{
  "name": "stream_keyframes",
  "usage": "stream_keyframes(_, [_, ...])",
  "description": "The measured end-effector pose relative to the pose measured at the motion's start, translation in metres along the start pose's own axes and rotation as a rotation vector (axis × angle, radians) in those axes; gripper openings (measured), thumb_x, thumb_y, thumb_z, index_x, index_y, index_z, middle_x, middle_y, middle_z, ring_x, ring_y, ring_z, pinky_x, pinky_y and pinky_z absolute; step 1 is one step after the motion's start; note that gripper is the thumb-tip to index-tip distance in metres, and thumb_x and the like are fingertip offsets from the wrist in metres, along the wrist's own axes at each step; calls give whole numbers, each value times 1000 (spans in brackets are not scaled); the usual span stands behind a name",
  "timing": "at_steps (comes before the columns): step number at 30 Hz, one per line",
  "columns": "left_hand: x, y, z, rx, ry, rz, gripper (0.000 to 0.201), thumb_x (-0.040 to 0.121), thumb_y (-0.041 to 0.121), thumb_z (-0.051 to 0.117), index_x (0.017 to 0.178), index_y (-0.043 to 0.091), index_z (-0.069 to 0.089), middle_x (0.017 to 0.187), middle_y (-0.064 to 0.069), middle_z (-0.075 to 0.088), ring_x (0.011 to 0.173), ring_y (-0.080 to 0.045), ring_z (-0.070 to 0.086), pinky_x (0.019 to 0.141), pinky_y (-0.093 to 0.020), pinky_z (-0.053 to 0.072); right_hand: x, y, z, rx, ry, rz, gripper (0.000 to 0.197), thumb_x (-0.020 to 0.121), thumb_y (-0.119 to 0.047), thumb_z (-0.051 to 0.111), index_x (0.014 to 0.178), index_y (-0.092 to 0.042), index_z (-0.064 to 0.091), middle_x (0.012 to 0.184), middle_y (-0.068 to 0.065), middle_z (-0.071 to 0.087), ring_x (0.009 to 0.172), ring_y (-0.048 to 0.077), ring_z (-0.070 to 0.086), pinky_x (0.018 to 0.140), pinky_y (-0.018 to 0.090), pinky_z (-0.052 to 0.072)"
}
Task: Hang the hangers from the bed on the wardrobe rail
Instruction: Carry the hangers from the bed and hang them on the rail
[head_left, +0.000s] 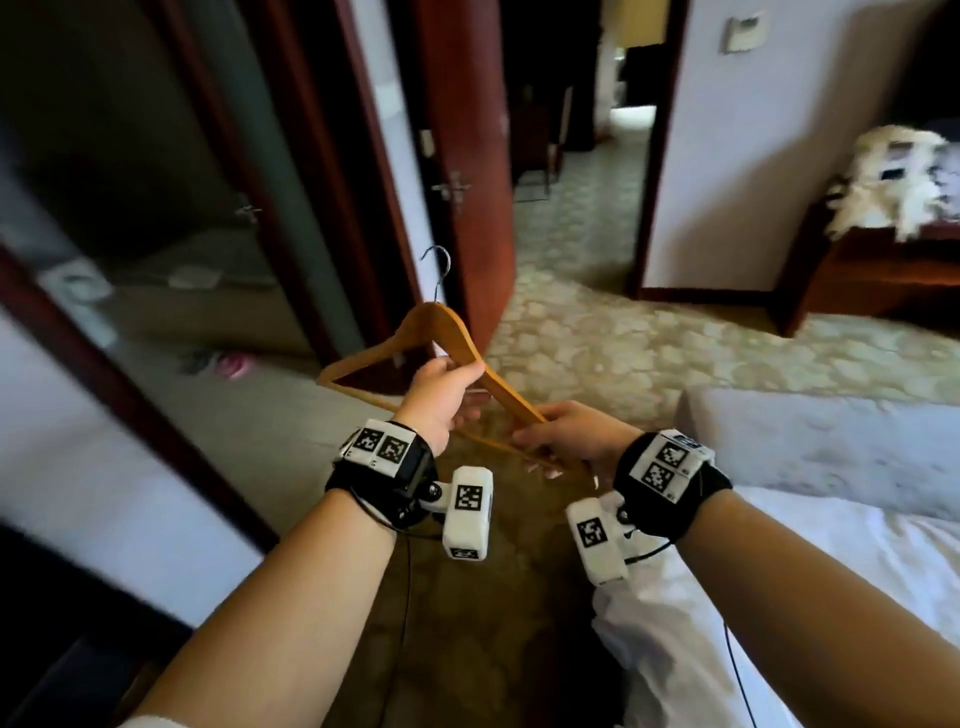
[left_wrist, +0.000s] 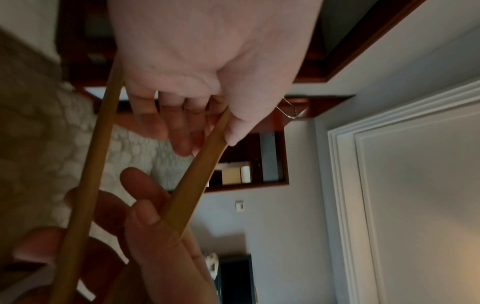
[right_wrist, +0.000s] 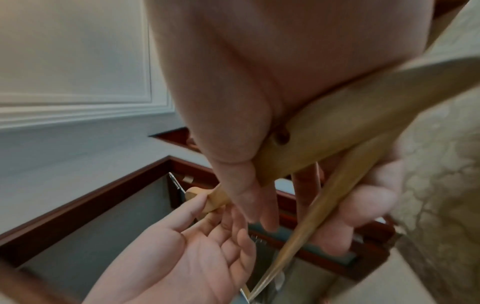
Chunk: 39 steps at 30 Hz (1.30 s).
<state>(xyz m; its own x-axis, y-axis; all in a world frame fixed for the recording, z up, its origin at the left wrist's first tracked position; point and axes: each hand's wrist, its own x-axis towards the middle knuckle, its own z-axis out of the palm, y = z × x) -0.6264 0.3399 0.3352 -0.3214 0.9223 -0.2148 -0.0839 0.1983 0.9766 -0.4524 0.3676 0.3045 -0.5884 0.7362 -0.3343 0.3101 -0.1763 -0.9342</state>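
Note:
One wooden hanger with a metal hook is held in the air between both hands, hook pointing up and away. My left hand pinches the hanger's right arm just below the peak, thumb on top; the wrist view shows that arm between thumb and fingers. My right hand grips the lower end of the same arm, where it meets the bottom bar. The bed with its white sheet lies at my right. No wardrobe rail is in view.
A glass-fronted panel in a dark wooden frame stands at left. A red-brown door is open ahead onto a corridor. Patterned carpet covers the floor. A wooden bench with a furry throw is at the far right.

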Motion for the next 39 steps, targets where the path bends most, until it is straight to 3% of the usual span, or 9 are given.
stream_keyframes(3, [-21, 7, -47, 2, 136, 28, 9, 93, 21, 65, 85, 20, 62, 80, 0, 67, 70, -16, 67, 57, -26, 44, 13, -15, 38, -22, -136, -39, 7, 93, -5, 62, 93, -10, 67, 63, 3, 68, 60, 16, 67, 45, 22, 49])
stream_keyframes(10, [-88, 9, -166, -64, 444, 61, 9, 93, 23, 66, 86, 20, 61, 81, 1, 68, 70, -14, 67, 58, -24, 46, 43, -60, 146, -145, -417, -109, 18, 91, -11, 67, 109, -12, 68, 88, 13, 71, 72, 21, 69, 52, 26, 52])
stream_keyframes(14, [-126, 14, -225, -91, 584, 68, 13, 94, 20, 64, 82, 19, 58, 80, 0, 67, 70, -15, 65, 62, -27, 47, 50, -79, 217, -172, -536, -141, 19, 92, -12, 66, 110, -9, 67, 97, 15, 69, 69, 21, 68, 50, 24, 51])
stream_keyframes(18, [-164, 15, -280, -115, 704, 81, 10, 95, 22, 63, 87, 19, 58, 83, -1, 68, 72, -16, 66, 64, -27, 47, 53, -99, 284, -145, -620, -177, 26, 91, -13, 67, 113, 0, 65, 94, 14, 69, 64, 22, 68, 46, 24, 48])
stream_keyframes(23, [-205, 12, -353, -120, 835, 92, 11, 97, 24, 59, 87, 20, 57, 84, -1, 68, 75, -17, 67, 65, -29, 48, 51, -119, 372, -170, -728, -209, 27, 91, -17, 67, 112, 0, 65, 88, 12, 67, 74, 28, 69, 56, 29, 49])
stream_keyframes(28, [-224, 14, -424, -131, 885, 114, 12, 98, 26, 57, 87, 21, 57, 84, -1, 70, 79, -18, 68, 63, -27, 49, 59, -145, 443, -232, -743, -260, 27, 94, -18, 66, 111, 2, 65, 77, 11, 64, 76, 29, 70, 56, 28, 51])
stream_keyframes(32, [-230, 27, -482, -142, 896, 140, 12, 98, 21, 54, 87, 20, 59, 87, -2, 68, 71, -14, 65, 62, -26, 47, 69, -174, 498, -271, -690, -302, 13, 94, -15, 63, 100, -3, 65, 68, 8, 60, 71, 28, 70, 51, 26, 49])
stream_keyframes(36, [-236, 50, -535, -93, 861, 176, 11, 96, 15, 53, 93, 19, 62, 104, -7, 70, 70, -11, 64, 61, -24, 45, 78, -208, 547, -286, -617, -345, 8, 95, -14, 61, 90, -8, 64, 59, 3, 55, 65, 28, 69, 49, 26, 48])
stream_keyframes(39, [-240, 71, -573, -76, 862, 203, 12, 93, 13, 57, 102, 18, 64, 110, -9, 71, 70, -12, 64, 58, -23, 45, 83, -231, 584, -263, -561, -384, 6, 95, -14, 61, 93, -9, 62, 58, 2, 51, 59, 25, 67, 47, 25, 47])
